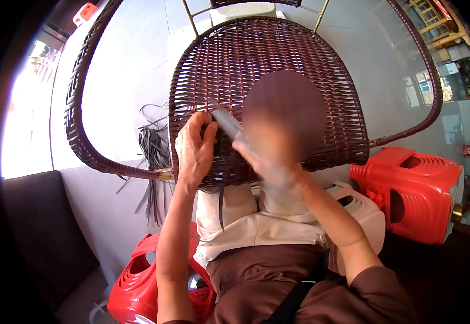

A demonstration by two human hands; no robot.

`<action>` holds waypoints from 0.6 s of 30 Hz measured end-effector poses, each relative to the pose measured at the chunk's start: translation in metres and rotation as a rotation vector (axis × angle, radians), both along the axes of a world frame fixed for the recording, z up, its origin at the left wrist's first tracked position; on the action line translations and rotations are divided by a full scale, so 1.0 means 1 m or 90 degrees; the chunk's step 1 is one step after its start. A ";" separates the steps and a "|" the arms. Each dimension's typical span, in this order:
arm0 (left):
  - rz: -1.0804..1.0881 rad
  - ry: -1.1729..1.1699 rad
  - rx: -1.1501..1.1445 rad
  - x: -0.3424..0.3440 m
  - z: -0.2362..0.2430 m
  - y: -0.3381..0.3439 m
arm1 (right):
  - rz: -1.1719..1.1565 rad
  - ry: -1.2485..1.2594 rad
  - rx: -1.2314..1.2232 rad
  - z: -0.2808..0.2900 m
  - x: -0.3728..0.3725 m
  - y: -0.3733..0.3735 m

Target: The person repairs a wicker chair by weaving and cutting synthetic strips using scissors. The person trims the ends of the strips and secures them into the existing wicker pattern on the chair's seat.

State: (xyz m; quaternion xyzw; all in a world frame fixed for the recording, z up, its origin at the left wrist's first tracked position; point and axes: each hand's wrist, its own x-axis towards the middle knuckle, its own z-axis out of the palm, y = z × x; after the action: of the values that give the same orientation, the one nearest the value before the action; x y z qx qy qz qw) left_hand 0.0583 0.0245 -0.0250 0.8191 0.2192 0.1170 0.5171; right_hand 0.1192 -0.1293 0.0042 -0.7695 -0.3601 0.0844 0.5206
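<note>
A dark brown woven rattan chair seat (267,48) with a curved frame lies in front of me over my legs. My left hand (195,146) is at the seat's near left part, fingers bent and pinched at the weave; what they hold is unclear. Beside them is the end of a flat grey tool (225,121), its type unclear. My right hand (259,162) grips that tool, angled across the weave; much of this hand is blurred. A dark loose strand (221,210) hangs from the front edge.
A bundle of grey strips (151,146) hangs left of the seat. Red plastic stools (424,189) stand at right and lower left (130,291), a pale stool (367,227) beside my right leg. A dark padded panel (41,237) is at left, wooden furniture (434,21) at upper right.
</note>
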 end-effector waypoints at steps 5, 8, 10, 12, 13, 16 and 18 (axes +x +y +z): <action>0.045 -0.072 -0.217 0.006 0.005 0.010 | -0.037 0.071 0.034 -0.014 -0.011 0.004; 0.079 -0.074 -0.213 0.006 0.006 0.008 | -0.061 0.186 0.032 -0.015 -0.007 0.003; 0.082 -0.088 -0.214 0.004 0.007 0.004 | -0.053 0.220 0.007 -0.016 -0.004 0.002; 0.083 -0.099 -0.215 0.006 0.009 0.002 | -0.049 0.211 -0.015 -0.016 -0.003 0.005; 0.078 -0.104 -0.207 0.007 0.011 0.002 | -0.048 0.190 0.005 -0.017 -0.002 0.008; 0.067 -0.078 -0.182 0.009 0.019 0.000 | -0.044 0.151 0.046 -0.022 0.003 0.021; 0.054 -0.081 -0.129 0.011 0.023 0.002 | -0.030 0.169 0.076 -0.021 0.002 0.029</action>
State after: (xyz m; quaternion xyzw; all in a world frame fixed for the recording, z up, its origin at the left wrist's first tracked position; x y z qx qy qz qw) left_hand 0.0688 0.0261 -0.0022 0.7435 0.2312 0.1681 0.6046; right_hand 0.1215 -0.1004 -0.0167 -0.7273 -0.2746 0.1516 0.6105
